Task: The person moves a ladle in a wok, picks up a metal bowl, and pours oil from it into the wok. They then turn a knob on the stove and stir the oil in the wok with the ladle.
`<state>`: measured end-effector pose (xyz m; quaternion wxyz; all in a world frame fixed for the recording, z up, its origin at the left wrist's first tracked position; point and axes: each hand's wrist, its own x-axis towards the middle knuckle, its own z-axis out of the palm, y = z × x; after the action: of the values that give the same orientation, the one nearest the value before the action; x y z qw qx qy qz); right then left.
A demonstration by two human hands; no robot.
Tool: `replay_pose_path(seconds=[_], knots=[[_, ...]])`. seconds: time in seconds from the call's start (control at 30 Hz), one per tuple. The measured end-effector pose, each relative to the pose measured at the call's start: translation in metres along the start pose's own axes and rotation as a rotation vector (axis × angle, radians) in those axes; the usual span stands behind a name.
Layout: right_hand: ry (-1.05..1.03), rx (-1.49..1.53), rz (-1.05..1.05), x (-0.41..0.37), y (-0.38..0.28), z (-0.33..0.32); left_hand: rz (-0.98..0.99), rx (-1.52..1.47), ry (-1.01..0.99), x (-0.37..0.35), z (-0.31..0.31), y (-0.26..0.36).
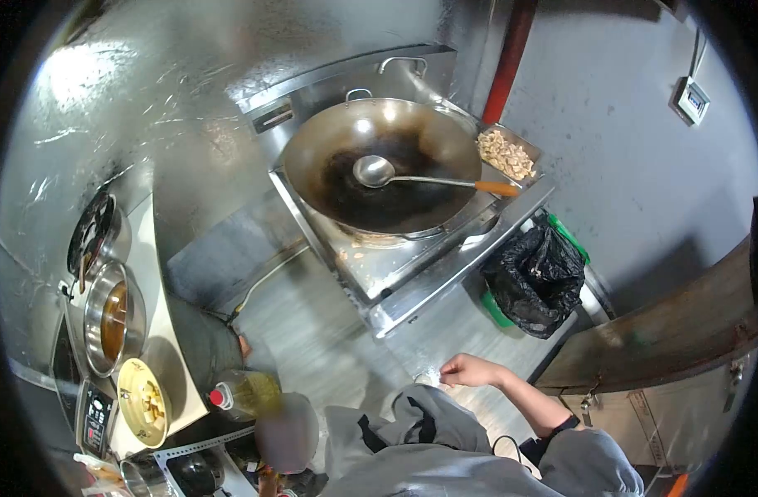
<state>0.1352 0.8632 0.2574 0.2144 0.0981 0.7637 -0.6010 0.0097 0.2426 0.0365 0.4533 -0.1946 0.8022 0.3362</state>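
My right hand point(472, 370) hangs over the floor in front of the stove, its fingers loosely curled and no object showing in them. My left hand cannot be made out. Beyond the right hand, a large wok point(379, 211) sits on a steel stove point(370, 273). A ladle point(375, 171) lies in the wok, its orange handle resting across the right rim. To the left of my legs stands a bottle of yellow oil point(254, 393) with a red cap. Close to it is a blurred purplish-grey shape point(288, 432) that I cannot identify.
A tray of chopped pale pieces point(506, 155) sits right of the wok. Below it is a black-bagged bin point(536, 277). On the left counter point(151, 290) are a steel bowl point(136, 319) of brown liquid and a yellow bowl point(130, 389) with yellow chunks. A tap point(404, 60) stands behind.
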Motion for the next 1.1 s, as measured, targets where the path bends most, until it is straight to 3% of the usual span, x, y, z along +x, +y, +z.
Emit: replay_pose_path(seconds=[0.07, 0.2, 0.23, 0.27, 0.4, 0.47, 0.53, 0.57, 0.67, 0.73, 0.8, 0.83, 0.87, 0.93, 0.97, 1.0, 1.07, 1.1], knots=[[0.002, 0.032, -0.013, -0.028, 0.026, -0.025, 0.019, -0.019, 0.007, -0.011, 0.021, 0.021], [0.456, 0.250, 0.051, -0.070, 0.081, -0.086, 0.163, -0.043, -0.029, -0.027, 0.049, 0.049], [0.590, 0.160, 0.019, -0.078, 0.085, -0.111, 0.216, -0.038, -0.049, -0.028, 0.057, 0.054], [0.722, 0.069, -0.013, -0.083, 0.083, -0.139, -0.017, -0.217, 0.065, -0.063, 0.071, 0.089], [1.139, 0.004, -0.134, -0.070, 0.059, -0.253, -0.084, -0.222, 0.121, -0.080, 0.085, 0.082], [1.119, 0.081, -0.152, -0.041, 0.074, -0.311, -0.140, -0.268, 0.098, -0.095, 0.090, 0.078], [1.010, 0.263, 0.009, -0.017, 0.059, -0.343, 0.016, 0.009, 0.143, -0.107, 0.097, 0.078], [0.941, 0.379, 0.062, -0.005, 0.065, -0.360, -0.193, -0.142, 0.158, -0.109, 0.102, 0.082], [0.511, 0.738, 0.200, 0.028, 0.050, -0.397, -0.262, -0.119, 0.197, -0.099, 0.109, 0.084], [0.385, 0.794, 0.172, 0.049, 0.047, -0.418, -0.307, -0.116, 0.212, -0.092, 0.113, 0.086], [0.261, 0.844, 0.144, 0.066, 0.034, -0.435, -0.207, -0.202, 0.134, -0.075, 0.119, 0.093], [0.160, 0.921, 0.175, 0.071, 0.023, -0.443, -0.245, -0.535, 0.016, -0.062, 0.121, 0.099], [0.057, 0.994, 0.205, 0.078, 0.013, -0.451, -0.249, -0.551, 0.012, -0.040, 0.124, 0.097], [0.000, 1.031, 0.213, 0.102, -0.003, -0.464, -0.338, -1.568, -0.399, -0.007, 0.135, 0.081], [-0.077, 1.065, 0.245, 0.114, -0.012, -0.465, -0.099, -0.923, -0.261, -0.006, 0.140, 0.095], [-0.153, 1.099, 0.275, 0.126, -0.022, -0.465, -0.105, -0.935, -0.262, -0.004, 0.151, 0.105], [-0.147, 1.042, 0.355, 0.145, -0.052, -0.451, -0.211, -0.616, 0.033, 0.000, 0.169, 0.129], [-0.124, 0.961, 0.361, 0.152, -0.059, -0.452, -0.278, -0.691, -0.062, -0.009, 0.169, 0.159]])
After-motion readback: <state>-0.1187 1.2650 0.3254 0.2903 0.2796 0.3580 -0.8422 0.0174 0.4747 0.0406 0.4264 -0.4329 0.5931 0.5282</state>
